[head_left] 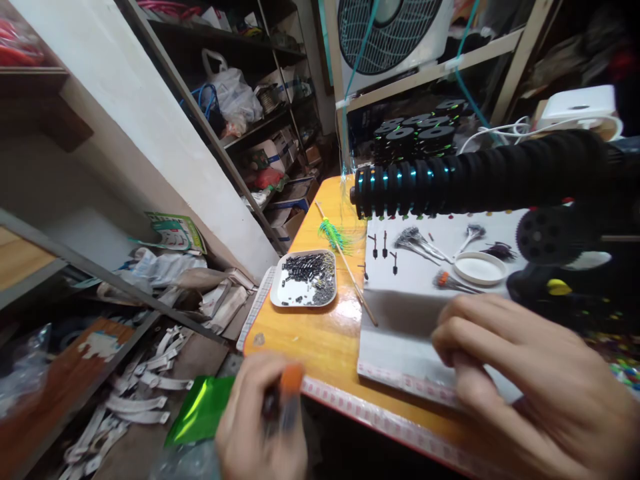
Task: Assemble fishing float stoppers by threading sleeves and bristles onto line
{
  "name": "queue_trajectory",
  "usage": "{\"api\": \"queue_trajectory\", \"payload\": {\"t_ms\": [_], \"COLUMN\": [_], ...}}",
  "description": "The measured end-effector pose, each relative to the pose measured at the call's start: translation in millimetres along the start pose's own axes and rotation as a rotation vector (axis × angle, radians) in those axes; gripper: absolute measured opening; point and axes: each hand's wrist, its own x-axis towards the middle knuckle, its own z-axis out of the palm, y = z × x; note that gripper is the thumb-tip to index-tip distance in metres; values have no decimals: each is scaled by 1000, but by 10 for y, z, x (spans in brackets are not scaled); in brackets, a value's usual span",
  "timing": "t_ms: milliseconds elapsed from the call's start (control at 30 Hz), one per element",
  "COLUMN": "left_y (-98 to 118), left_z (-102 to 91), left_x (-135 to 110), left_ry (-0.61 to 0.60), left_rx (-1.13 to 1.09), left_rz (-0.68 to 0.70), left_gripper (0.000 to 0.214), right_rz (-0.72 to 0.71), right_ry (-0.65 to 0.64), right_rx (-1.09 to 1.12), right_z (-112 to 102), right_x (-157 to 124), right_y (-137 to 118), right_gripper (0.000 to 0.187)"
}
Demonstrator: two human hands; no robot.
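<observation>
My left hand [260, 420], blurred by motion, is in front of the table's near edge. It is closed around a small orange-ended object [291, 379] with a dark part beside it; the blur hides its kind. My right hand [535, 373] is over the near part of a white board [400, 333]. Its fingers are curled and pinched together, and what they hold, if anything, is hidden. Beyond it on the board are bundles of fine wires [413, 241], an orange-banded bundle [445, 280], several small black pieces with stems [385, 247] and a round white lid [481, 269].
A white tray [274, 293] of small black and grey parts sits on the yellow table [285, 333]. Beside it lies a thin stick [357, 290] with green-yellow strands [333, 233]. A ribbed black roller [450, 180] spans the back right, below a fan [390, 33].
</observation>
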Motion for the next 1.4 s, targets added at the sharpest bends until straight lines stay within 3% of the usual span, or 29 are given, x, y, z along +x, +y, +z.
{"api": "queue_trajectory", "payload": {"t_ms": [67,100,167,267,367,533,600,700,833,900,1067,1233,1400], "left_y": [-165,-236,-324,-288,-113,120,140,134,143,160,171,108,34], "left_z": [-69,-84,-79,13,204,587,679,732,735,736,769,860,910], "left_x": [232,325,432,383,184,-79,-117,-139,-158,-171,-217,-326,-457], "left_ry": [-219,-331,-427,-281,-145,-348,-295,-222,-225,-254,-394,-448,-393], "left_rx": [384,496,594,532,289,-233,-356,-502,-590,-626,-943,-929,-739], "left_rz": [81,74,83,145,129,-78,-131,-175,-249,-358,-814,-870,-704], "left_gripper": [13,16,29,55,52,23,13,15,21,24,38,47,43], "right_rz": [23,29,56,103,120,94,77,20,-52,-39,115,237,239], "right_ry": [-22,-28,-27,25,85,96,80,27,-26,-62,-70,-13,16], "right_rx": [86,113,142,153,141,142,157,215,269,266,361,360,460], "right_z": [12,29,72,121,145,156,146,115,73,57,14,-1,20], "right_x": [36,49,54,3,-65,-59,-22,30,41,21,-20,42,88], "right_y": [-26,-44,-77,-101,-110,-131,-140,-145,-132,-121,-106,-117,-121], "right_gripper": [15,15,15,11,14,15,12,12,5,3,13,12,16]}}
